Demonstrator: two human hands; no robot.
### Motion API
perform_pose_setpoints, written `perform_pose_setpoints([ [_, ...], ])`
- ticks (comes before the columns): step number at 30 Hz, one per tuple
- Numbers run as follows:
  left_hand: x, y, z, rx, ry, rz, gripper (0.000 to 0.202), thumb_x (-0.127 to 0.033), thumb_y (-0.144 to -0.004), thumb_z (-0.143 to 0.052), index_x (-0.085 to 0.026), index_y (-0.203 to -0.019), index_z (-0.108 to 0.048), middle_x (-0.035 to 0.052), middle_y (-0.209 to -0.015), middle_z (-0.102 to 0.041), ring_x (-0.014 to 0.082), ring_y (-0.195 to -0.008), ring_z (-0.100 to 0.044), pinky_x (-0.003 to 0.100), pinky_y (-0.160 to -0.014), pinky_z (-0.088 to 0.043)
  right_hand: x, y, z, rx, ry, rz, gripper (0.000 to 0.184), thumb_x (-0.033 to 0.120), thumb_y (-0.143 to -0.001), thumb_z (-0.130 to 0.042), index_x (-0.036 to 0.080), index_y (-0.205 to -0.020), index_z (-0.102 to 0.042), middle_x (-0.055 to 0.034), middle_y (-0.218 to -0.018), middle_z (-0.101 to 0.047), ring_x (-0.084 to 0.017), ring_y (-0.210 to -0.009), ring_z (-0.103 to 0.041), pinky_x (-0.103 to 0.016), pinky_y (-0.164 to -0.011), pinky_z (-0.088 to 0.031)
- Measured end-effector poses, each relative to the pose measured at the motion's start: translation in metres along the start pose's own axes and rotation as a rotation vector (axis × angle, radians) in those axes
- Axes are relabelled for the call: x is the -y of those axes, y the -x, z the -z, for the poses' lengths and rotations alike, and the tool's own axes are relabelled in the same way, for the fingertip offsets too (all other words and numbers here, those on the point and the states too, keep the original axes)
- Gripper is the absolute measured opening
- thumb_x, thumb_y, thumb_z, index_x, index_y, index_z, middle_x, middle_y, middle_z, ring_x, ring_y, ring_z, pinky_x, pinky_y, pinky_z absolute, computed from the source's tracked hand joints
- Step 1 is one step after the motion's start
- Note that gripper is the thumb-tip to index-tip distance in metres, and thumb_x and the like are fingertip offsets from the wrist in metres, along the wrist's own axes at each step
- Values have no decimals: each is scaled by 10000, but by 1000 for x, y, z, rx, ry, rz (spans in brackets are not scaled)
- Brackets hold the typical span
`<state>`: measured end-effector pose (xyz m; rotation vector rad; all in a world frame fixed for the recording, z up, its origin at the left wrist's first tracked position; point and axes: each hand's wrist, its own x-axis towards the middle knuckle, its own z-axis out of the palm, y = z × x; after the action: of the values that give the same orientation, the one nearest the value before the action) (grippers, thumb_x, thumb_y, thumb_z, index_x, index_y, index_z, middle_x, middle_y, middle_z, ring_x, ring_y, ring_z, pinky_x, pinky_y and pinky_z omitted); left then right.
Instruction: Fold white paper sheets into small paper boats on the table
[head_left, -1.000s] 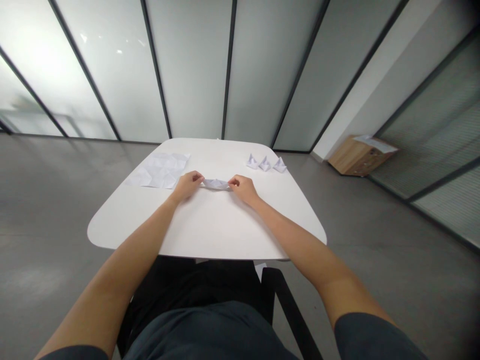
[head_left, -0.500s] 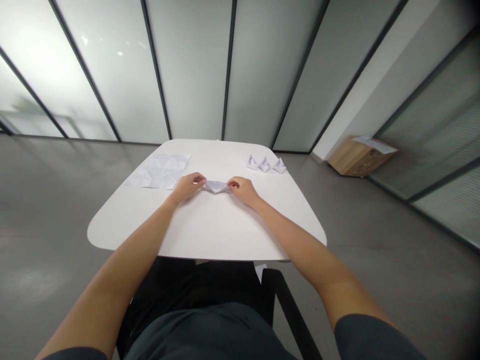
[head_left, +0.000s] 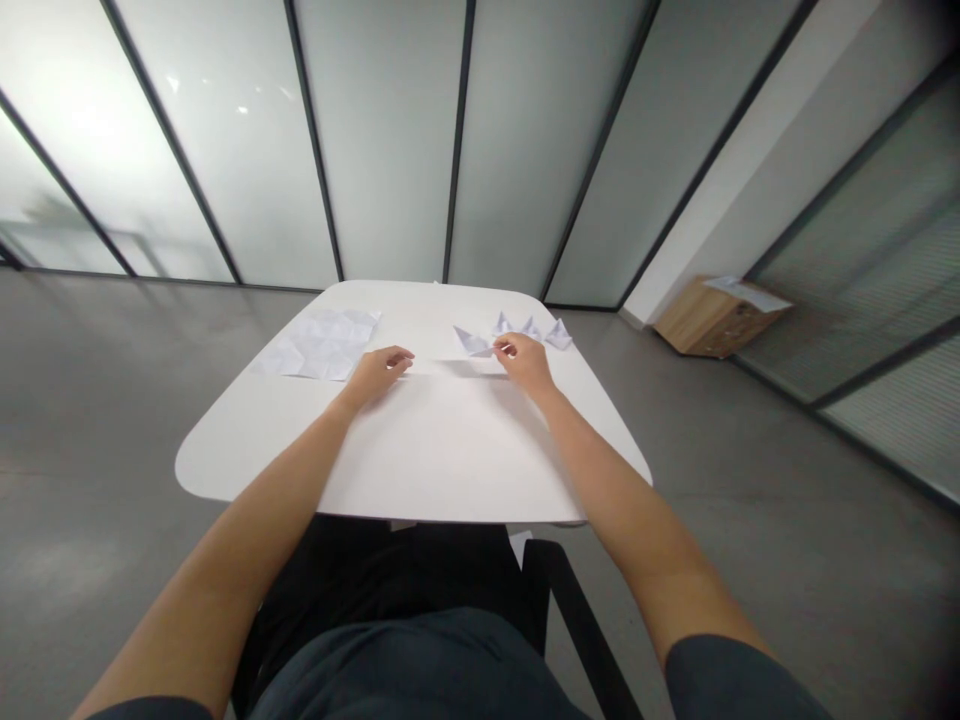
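Right grip (head_left: 525, 363) clenched on a paper boat (head_left: 472, 343) (left grip (head_left: 377, 376) released)

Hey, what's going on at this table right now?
A seated person is working with paper at a white table. Their right hand pinches a folded paper boat next to a row of three paper boats. Their left hand rests on the table, holding nothing visible, near a creased sheet of paper lying flat.

Low wooden cabinet (head_left: 712, 330), frosted glass partitions (head_left: 382, 140)
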<state>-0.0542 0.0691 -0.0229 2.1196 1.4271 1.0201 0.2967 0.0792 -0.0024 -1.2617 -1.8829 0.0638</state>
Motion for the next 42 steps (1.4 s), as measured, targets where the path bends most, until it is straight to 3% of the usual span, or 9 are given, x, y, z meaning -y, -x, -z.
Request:
perform_pose_setpoints([
  [5,-7,4,-2,74,-83,-31,313,-411,-955,-621,-236,-1139,-804,51,-1071,-829,226,-975,-754,343,-976,-556,-51,-7,49,-107,196,-174,121,231,-834,-666,203,-920,-746,-62,-953,-792,-209,-792,-707,-343,-863,-546],
  [10,-6,4,-1,73,-112,-46,317,-409,-947,-618,-243,-1128,-819,50,-1066,-828,229,-962,-749,338,-971,-551,-76,2,73,-38,391,-353,132,224,-826,-668,200,-904,-771,-76,-948,-806,-221,-860,-714,-315,-875,-531],
  [18,-6,4,0,93,-134,-51,323,-424,-943,-606,-257,-1115,-823,44,-1077,-829,240,-967,-744,348,-969,-551,-79,7,78,42,574,-552,226,191,-762,-718,189,-956,-833,-129,-988,-817,-255,-922,-750,-301,-835,-548],
  [33,-5,5,1,135,-141,-92,363,-445,-942,-563,-255,-1109,-823,40,-1082,-825,241,-969,-740,348,-959,-548,-85,11,90,95,581,-669,270,197,-751,-755,215,-1004,-846,-124,-1026,-817,-266,-928,-750,-321,-828,-543],
  [37,-6,5,1,137,-139,-90,358,-444,-939,-567,-262,-1109,-824,39,-1064,-825,246,-969,-739,354,-967,-545,-82,11,93,99,561,-639,286,270,-777,-784,222,-1056,-832,-123,-1106,-807,-286,-993,-740,-344,-861,-544],
  [42,-5,5,-1,137,-136,-95,347,-442,-945,-572,-267,-1106,-825,34,-1065,-826,242,-957,-743,350,-956,-546,-74,5,91,-11,541,-544,244,263,-881,-683,182,-1068,-817,-139,-1088,-806,-277,-1011,-731,-345,-910,-530],
])
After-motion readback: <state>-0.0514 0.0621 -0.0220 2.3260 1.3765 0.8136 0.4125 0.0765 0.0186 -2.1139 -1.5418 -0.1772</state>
